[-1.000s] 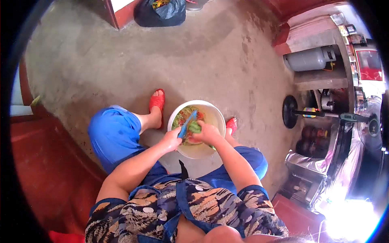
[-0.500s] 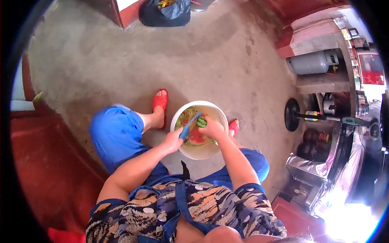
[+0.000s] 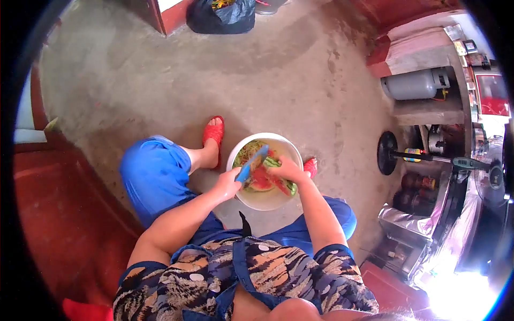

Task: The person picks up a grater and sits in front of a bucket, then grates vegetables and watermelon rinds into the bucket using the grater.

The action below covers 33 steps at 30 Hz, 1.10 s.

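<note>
Some green rind (image 3: 272, 162) behind right fingers (image 3: 278, 170)

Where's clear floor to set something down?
Widest patch: floor between black bag, white bucket and fan base. Smaller one: between right slipper and fan base. Crowded: the bucket's mouth, left hand gripping blue tool, right hand holding melon rind.

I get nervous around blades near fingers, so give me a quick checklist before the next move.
1. Left hand gripping the blue tool: ok.
2. Right hand holding the green-rinded piece: ok.
3. White basin beneath tool and piece: ok.
4. White basin between the red sandals, not tipped over: ok.
5. Right hand safely clear of the tool's edge: cannot tell, too small here.
6. Which way the edge faces: cannot tell.
</note>
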Tool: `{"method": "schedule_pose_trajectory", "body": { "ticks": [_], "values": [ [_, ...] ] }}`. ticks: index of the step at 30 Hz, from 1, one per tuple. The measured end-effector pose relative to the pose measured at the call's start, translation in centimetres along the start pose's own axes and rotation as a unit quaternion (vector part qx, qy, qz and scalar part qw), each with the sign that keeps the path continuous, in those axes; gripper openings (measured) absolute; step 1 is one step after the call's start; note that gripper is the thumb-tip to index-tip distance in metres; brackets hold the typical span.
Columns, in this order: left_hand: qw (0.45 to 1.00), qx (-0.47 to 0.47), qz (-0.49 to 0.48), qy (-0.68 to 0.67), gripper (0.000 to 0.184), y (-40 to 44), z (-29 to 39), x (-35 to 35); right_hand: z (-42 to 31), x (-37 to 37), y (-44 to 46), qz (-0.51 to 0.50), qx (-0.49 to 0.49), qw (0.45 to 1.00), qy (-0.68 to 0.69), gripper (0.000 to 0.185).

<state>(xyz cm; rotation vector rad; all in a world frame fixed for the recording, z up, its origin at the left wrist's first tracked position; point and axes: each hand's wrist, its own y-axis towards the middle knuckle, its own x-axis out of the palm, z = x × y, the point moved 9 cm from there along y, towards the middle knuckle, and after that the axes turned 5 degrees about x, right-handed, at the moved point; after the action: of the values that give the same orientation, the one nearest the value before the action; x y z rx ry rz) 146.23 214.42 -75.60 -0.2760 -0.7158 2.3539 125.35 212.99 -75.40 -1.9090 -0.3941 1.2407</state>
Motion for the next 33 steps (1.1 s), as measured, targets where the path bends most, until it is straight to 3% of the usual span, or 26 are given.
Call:
{"method": "schedule_pose_trajectory", "body": {
  "ticks": [1,2,3,4,6,7,10,13,14,15,16,18,20,22,25,27,28,30,33],
  "values": [
    [1.000,0.004,-0.001,-0.002,0.053,0.1,0.7,0.0,0.6,1.3,-0.1,-0.099,-0.012,0.971,0.217,0.064],
    [0.999,-0.041,-0.017,-0.029,0.053,-0.2,0.7,0.1,0.9,2.5,-0.3,-0.191,-0.025,0.886,0.422,0.064],
    [0.994,-0.089,-0.030,-0.057,0.053,-0.5,0.4,0.3,0.9,3.2,-0.9,-0.255,-0.065,0.809,0.525,0.063],
    [0.994,-0.089,-0.027,-0.060,0.053,-0.4,0.2,0.3,1.2,3.4,-3.0,-0.329,-0.015,0.742,0.584,0.069],
    [0.993,-0.090,-0.019,-0.080,0.053,-0.6,-0.2,0.5,0.9,4.9,-5.3,-0.392,0.012,0.660,0.641,0.077],
    [0.993,-0.091,-0.018,-0.079,0.053,-0.6,0.0,0.4,0.1,4.7,-6.1,-0.393,0.011,0.659,0.642,0.077],
    [0.993,-0.071,-0.033,-0.092,0.053,-0.6,0.9,0.4,-2.2,4.7,-7.4,-0.413,-0.026,0.683,0.602,0.076],
    [0.993,-0.085,-0.015,-0.085,0.051,-0.5,0.3,0.5,-1.2,3.2,-5.4,-0.254,-0.089,0.885,0.380,0.076],
    [0.993,-0.088,-0.024,-0.070,0.051,-0.1,0.1,0.7,-2.0,2.5,-6.5,-0.252,-0.089,0.884,0.383,0.076],
    [0.994,-0.088,-0.033,-0.055,0.051,0.2,0.0,0.8,-3.2,0.8,-7.3,-0.154,-0.154,0.957,0.194,0.076],
    [0.994,-0.087,-0.034,-0.053,0.051,0.2,0.1,0.8,-4.5,-0.6,-8.3,-0.049,-0.209,0.977,-0.008,0.076],
    [0.996,-0.088,-0.005,-0.026,0.050,0.3,-0.1,0.6,-5.4,-0.5,-9.6,0.002,-0.241,0.968,-0.075,0.075],
    [0.997,-0.065,-0.025,-0.013,0.049,0.4,0.1,1.0,-6.8,0.0,-10.7,0.057,-0.306,0.943,-0.119,0.075],
    [0.998,-0.042,-0.040,0.002,0.049,0.4,0.7,1.2,-7.1,0.1,-11.0,0.092,-0.308,0.936,-0.141,0.075],
    [0.999,-0.009,-0.003,0.033,0.043,0.2,1.4,0.5,-6.8,0.8,-9.1,0.071,-0.270,0.951,-0.136,0.073],
    [0.992,0.058,0.031,0.110,0.045,0.6,1.3,0.2,-4.7,1.0,-6.0,0.071,-0.151,0.969,-0.181,0.072],
    [0.992,0.057,0.031,0.110,0.045,0.7,0.7,0.3,-4.7,1.4,-4.5,0.070,-0.152,0.969,-0.181,0.072],
    [0.994,0.048,0.039,0.094,0.041,0.9,-0.1,0.0,-1.6,1.9,-1.1,0.050,0.026,0.988,-0.142,0.073],
    [0.994,0.034,0.014,0.103,0.037,-1.1,2.1,-0.7,-1.7,1.4,-1.6,0.063,0.004,0.985,-0.160,0.072]
  ]
}}
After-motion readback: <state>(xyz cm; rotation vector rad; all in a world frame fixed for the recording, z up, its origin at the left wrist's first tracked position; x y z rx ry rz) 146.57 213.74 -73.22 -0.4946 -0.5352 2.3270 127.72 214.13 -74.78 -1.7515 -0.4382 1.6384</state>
